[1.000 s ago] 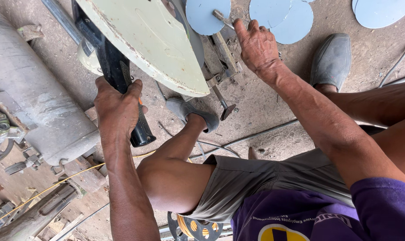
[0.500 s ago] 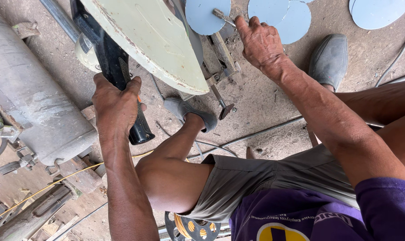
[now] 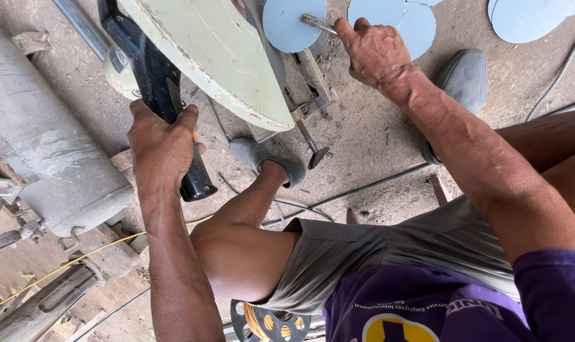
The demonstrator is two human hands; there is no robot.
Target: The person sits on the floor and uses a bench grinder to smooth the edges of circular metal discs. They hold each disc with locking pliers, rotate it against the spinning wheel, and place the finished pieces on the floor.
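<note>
At the cream machine guard [image 3: 218, 57], both hands are engaged. Left hand [image 3: 162, 142] clenched round the black lever handle [image 3: 153, 82], just left of the guard, forearm running straight down-frame, wrist locked. Right hand [image 3: 377, 52] right of the guard, fingers pinching a thin metal rod [image 3: 318, 24] that touches a round blue-grey metal disc [image 3: 293, 24]; arm stretched out over the knee. More discs [image 3: 395, 19] lie on the concrete floor [image 3: 376, 145] beyond the guard, a grey shoe [image 3: 464, 76] near them. Grey tank [image 3: 40, 139] well left of the guard. Versus half a second ago: same grips, right hand slightly closer to the disc.
</note>
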